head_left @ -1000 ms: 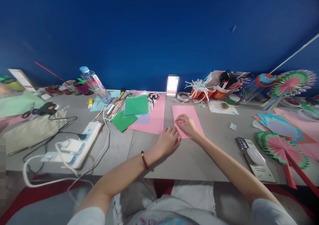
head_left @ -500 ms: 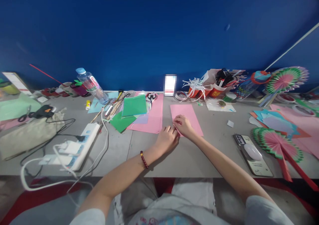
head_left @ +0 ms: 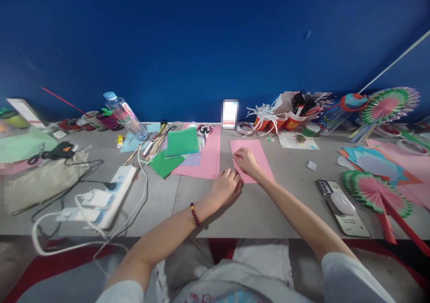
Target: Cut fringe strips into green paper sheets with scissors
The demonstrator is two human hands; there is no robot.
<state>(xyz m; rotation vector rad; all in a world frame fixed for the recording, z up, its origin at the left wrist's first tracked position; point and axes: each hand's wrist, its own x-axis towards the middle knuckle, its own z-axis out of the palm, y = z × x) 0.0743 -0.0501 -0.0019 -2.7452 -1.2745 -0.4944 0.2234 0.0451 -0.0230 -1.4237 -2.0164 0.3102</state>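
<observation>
Looking down from the person's head, I see a sheet of pink paper [head_left: 262, 162] flat on the tabletop [head_left: 278, 209], squarely in front of the body, probably so both hands reach it easily. The left hand [head_left: 226, 189] lies low at its near left corner, perhaps as a weight to stop it sliding. The right hand [head_left: 247, 163] is over the paper's left edge, likely to work there. Scissors [head_left: 204, 133] and a green packet [head_left: 182, 142] lie on bigger pink sheets [head_left: 210, 162] just left, kept out of the way, I'd say, yet near. A bright screen [head_left: 230, 114] stands by the blue wall [head_left: 188, 48], facing the person, presumably for easy viewing.

Both forearms slant inward, so the hands nearly meet. The left fingers are bent, knuckles up; the right fingers curl down toward the thumb. Whether either set pinches the paper, I can't tell from here.
</observation>
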